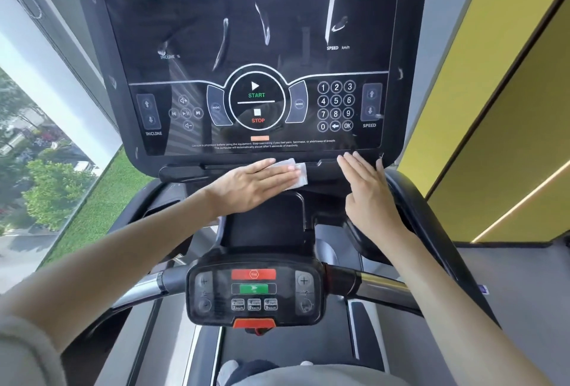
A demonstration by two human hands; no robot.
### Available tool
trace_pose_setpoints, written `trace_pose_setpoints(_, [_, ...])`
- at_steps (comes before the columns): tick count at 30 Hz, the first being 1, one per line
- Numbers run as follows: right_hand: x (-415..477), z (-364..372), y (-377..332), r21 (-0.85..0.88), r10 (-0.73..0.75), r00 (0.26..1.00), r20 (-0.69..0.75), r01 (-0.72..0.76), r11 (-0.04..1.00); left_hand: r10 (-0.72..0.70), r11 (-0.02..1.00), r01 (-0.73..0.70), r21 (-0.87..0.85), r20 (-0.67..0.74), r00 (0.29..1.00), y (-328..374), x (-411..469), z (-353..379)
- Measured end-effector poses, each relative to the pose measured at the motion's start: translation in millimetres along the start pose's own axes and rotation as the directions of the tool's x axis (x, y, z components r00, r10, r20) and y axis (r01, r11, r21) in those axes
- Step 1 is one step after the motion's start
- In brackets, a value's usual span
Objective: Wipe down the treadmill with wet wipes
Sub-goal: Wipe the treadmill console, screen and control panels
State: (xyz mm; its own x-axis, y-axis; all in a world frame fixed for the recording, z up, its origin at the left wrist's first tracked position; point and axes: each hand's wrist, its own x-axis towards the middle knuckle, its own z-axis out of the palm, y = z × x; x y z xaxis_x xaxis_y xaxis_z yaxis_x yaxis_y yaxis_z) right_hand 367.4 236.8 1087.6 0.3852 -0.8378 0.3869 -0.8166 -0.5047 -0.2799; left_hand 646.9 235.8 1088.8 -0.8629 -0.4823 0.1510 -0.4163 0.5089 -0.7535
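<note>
The treadmill's black console (253, 55) fills the upper view, its dark screen marked with pale streaks and smudges. My left hand (256, 186) lies flat with straight fingers on a white wet wipe (297, 174), pressing it against the black ledge just under the console's lower edge. My right hand (368, 191) is open, fingers straight, resting on the same ledge further right, fingertips near the console's bottom right corner. It holds nothing.
A lower control panel (254, 290) with red and green buttons sits on the handlebar (382, 288) below my arms. A window (46, 170) with trees outside is at the left. A yellow wall (499, 92) stands at the right. The belt (277, 345) lies beneath.
</note>
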Motion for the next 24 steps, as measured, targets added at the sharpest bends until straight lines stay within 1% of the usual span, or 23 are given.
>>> trace_pose_setpoints(2, [0.2,-0.7,-0.9,0.025,0.015,1.0,-0.002,-0.014,1.0,0.004,1.0,-0.004,0.004,0.046,0.999,-8.8,-31.8,0.9])
trace_pose_setpoints(3, [0.0,-0.1,-2.0,0.036,0.024,1.0,-0.012,-0.023,0.999,0.015,0.999,-0.017,0.032,0.076,0.997,-13.2,-49.4,0.5])
trace_pose_setpoints(5, [-1.0,2.5,-3.5,0.048,0.038,0.999,-0.033,-0.037,0.998,0.021,0.996,-0.028,0.089,0.081,0.996,-18.2,-69.7,0.0])
trace_pose_setpoints(8, [-1.5,4.1,-2.9,0.057,0.039,0.998,-0.039,-0.037,0.998,0.014,0.995,-0.016,0.102,0.023,1.0,-7.1,-42.5,1.0])
trace_pose_setpoints(11, [-1.6,2.6,-0.3,0.063,0.02,0.999,-0.025,-0.018,0.998,0.059,0.991,-0.057,0.123,-0.013,0.998,13.6,1.9,8.7])
trace_pose_setpoints(12, [-1.4,2.0,1.4,0.065,0.015,1.0,-0.022,-0.013,0.998,0.065,0.991,-0.064,0.116,-0.008,0.998,14.7,5.9,11.8])
trace_pose_setpoints(14, [0.7,1.7,5.0,0.087,0.012,1.0,-0.017,-0.01,0.996,0.035,0.997,-0.036,0.073,0.024,0.999,3.6,-4.7,10.1])
trace_pose_setpoints(16, [4.1,2.1,7.9,0.149,0.024,0.999,-0.026,-0.02,0.989,-0.01,1.0,0.01,-0.001,0.077,0.997,-8.5,-26.1,1.2])
trace_pose_setpoints(18, [7.9,1.6,8.7,0.226,0.055,0.997,-0.057,-0.041,0.973,-0.018,1.0,0.021,-0.022,0.107,0.994,-13.8,-40.8,-3.1])
trace_pose_setpoints(20, [10.3,-1.1,8.1,0.285,0.078,0.994,-0.079,-0.052,0.957,-0.011,1.0,0.01,0.013,0.048,0.999,-9.1,-27.5,-2.5])
trace_pose_setpoints(22, [10.2,-6.9,9.3,0.344,0.125,0.991,-0.054,-0.099,0.934,-0.001,0.999,0.001,0.038,-0.013,1.0,8.3,10.7,2.0])
trace_pose_setpoints(24, [6.7,-12.2,11.4,0.36,0.15,0.988,-0.046,-0.123,0.925,-0.014,0.999,0.016,0.029,-0.067,0.998,25.2,57.1,1.9])
